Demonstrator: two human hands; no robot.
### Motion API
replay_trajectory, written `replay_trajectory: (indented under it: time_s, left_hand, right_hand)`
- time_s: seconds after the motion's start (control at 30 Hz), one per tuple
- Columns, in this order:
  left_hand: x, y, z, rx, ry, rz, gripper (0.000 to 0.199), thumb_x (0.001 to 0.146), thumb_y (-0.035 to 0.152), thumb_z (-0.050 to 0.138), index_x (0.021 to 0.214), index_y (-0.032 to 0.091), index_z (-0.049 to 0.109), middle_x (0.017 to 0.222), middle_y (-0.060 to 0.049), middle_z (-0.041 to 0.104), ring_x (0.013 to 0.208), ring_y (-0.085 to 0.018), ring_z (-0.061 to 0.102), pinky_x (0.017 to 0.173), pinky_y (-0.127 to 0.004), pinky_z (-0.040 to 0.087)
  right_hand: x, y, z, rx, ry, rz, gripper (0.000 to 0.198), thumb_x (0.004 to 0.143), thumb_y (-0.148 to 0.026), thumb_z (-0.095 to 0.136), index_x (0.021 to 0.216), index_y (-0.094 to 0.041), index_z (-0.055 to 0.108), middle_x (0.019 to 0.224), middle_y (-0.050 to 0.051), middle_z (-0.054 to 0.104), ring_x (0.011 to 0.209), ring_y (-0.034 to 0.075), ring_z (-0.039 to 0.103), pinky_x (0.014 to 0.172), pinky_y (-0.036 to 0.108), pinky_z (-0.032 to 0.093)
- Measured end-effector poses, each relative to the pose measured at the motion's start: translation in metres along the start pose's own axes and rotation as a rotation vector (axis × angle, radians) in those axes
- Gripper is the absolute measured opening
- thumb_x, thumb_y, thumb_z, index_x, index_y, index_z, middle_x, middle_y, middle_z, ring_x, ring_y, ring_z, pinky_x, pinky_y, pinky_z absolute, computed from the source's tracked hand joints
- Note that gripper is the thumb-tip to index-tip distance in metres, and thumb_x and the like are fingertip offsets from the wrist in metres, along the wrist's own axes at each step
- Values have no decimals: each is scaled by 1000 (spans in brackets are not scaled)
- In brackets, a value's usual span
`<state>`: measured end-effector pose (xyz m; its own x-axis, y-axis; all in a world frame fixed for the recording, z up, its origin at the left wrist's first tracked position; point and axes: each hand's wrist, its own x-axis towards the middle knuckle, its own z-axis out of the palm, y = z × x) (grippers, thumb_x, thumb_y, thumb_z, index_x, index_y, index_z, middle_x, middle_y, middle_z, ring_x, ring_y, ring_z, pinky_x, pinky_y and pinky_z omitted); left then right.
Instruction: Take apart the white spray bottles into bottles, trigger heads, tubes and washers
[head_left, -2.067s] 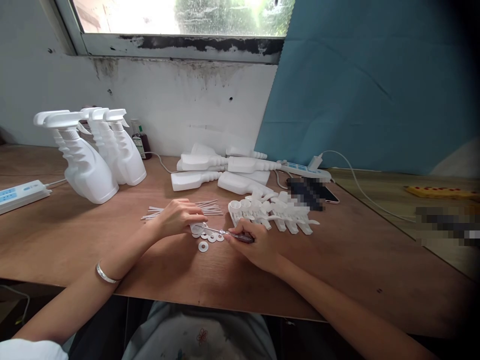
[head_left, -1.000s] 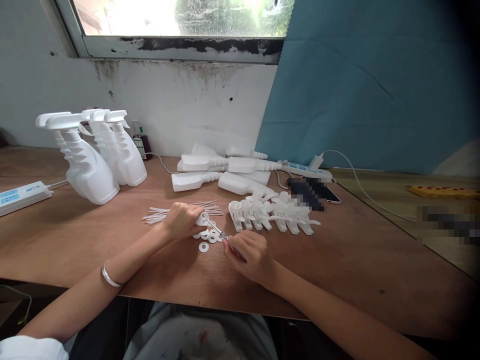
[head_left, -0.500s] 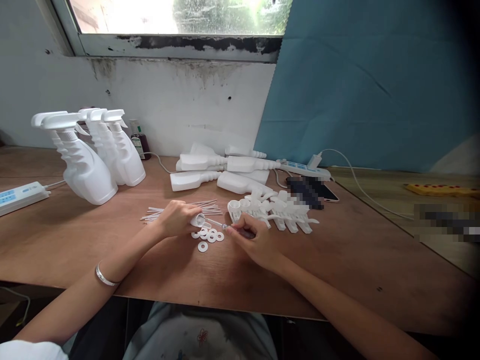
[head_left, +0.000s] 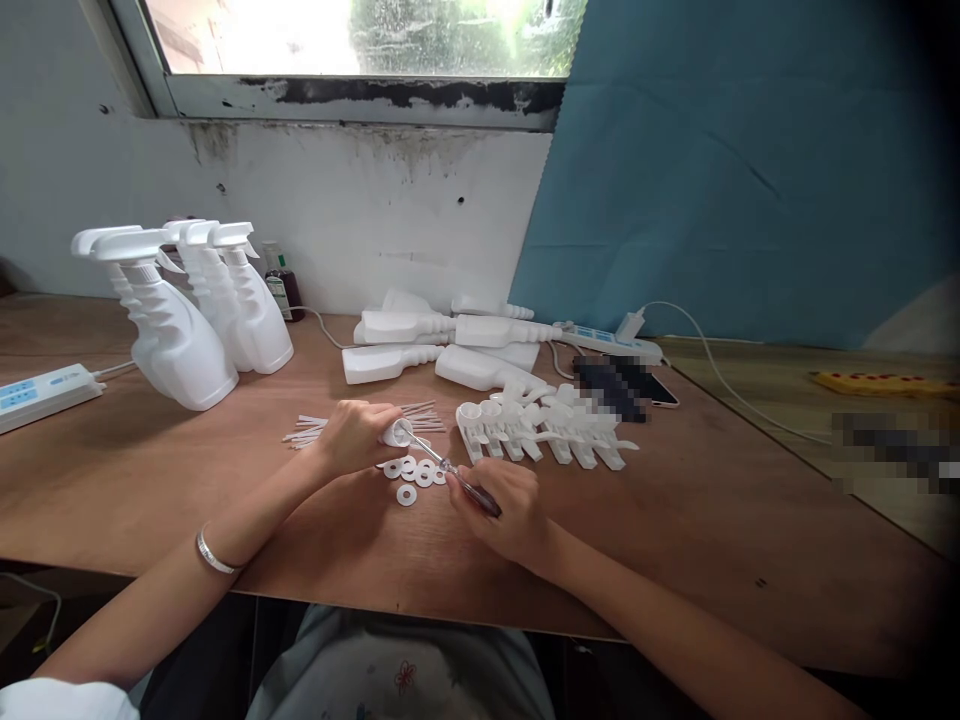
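My left hand (head_left: 355, 434) is closed around a white spray head (head_left: 397, 433), its round collar turned to the right. In my right hand (head_left: 507, 508) is a screwdriver (head_left: 474, 489) with a dark see-through handle. Its metal shaft slants up to the left and the tip reaches into the collar; the very end is hidden. Just below lie several flat white washers (head_left: 406, 494). Thin white tubes (head_left: 303, 432) are spread behind my left hand. Right of the washers, a group of white spray heads (head_left: 517, 425) lies close to my right hand.
White spray bottles with heads (head_left: 180, 340) stand at the left. Headless white bottles (head_left: 390, 362) lie along the wall. A power strip (head_left: 46, 392) is at far left, another power strip (head_left: 611, 342) at back right, near a phone (head_left: 660, 385). A dark bottle (head_left: 279, 288) stands behind.
My right hand has moved down and slightly right, tilting the screwdriver more steeply, so more of its handle shows. The left hand still holds the spray head in nearly the same place.
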<state>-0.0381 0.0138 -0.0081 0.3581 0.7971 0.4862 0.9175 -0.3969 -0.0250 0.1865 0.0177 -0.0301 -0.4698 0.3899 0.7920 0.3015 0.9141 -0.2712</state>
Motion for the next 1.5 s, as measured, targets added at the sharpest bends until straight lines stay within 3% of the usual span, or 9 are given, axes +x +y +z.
replay_trajectory:
  time_s: [0.1,0.23,0.33,0.5,0.63,0.97,1.13,1.27,1.5]
  left_hand:
    - [0,7,5,9,-21,-30,20,70,36,57,69,16,57,67,-3,66,58,-17,60,51,-24,34]
    - [0,17,6,6,-17,-111,19,73,34,54,66,16,54,65,-4,65,57,-17,59,50,-24,33]
    - [-1,17,4,-13,-6,-99,21,73,36,53,65,16,54,64,-4,64,56,-16,58,49,-24,33]
    - [-1,3,-4,-102,-62,62,23,71,38,54,62,17,55,59,-1,61,52,-13,54,50,-22,33]
    - [1,-4,-10,-157,-112,183,24,72,40,56,63,18,57,59,1,60,52,-11,52,51,-21,33]
    - [4,-4,-13,-177,-155,351,13,73,32,56,71,20,61,61,4,62,51,-8,50,53,-22,32]
    - [4,-1,-14,77,6,439,13,82,23,48,78,21,61,69,3,65,58,-9,55,60,-23,36]
    - [2,1,-18,301,141,539,16,86,15,43,81,20,57,76,2,65,67,-10,57,64,-24,39]
    - [0,3,-18,441,170,575,16,85,11,43,87,21,55,82,1,65,73,-11,58,66,-25,42]
  right_hand:
    - [-2,-2,3,-47,9,-50,24,78,-13,51,59,-21,39,48,-5,40,42,8,36,45,23,30]
    - [-2,-6,4,-23,11,5,25,78,-14,51,58,-21,38,49,-4,42,43,8,38,45,22,31]
    - [0,-5,1,106,-1,130,26,78,-17,52,58,-20,36,49,-5,40,42,6,34,43,21,29]
    - [14,7,-12,358,-119,460,27,76,-29,57,58,-18,40,49,-6,36,44,6,29,41,20,23]
    - [23,14,-19,514,-175,569,31,73,-35,60,58,-18,39,51,-6,37,46,6,28,41,20,21]
    - [17,12,-16,443,-214,512,27,72,-29,60,58,-17,41,52,-5,42,48,6,30,44,21,24]
    - [18,14,-16,459,-221,502,25,72,-28,61,59,-17,43,55,-4,46,48,6,34,44,20,27]
    - [18,14,-16,447,-218,419,29,72,-26,61,57,-18,38,50,-6,38,46,6,30,43,20,25]
    - [17,10,-15,361,-161,220,28,72,-20,58,57,-19,34,47,-8,33,41,4,26,40,19,24]
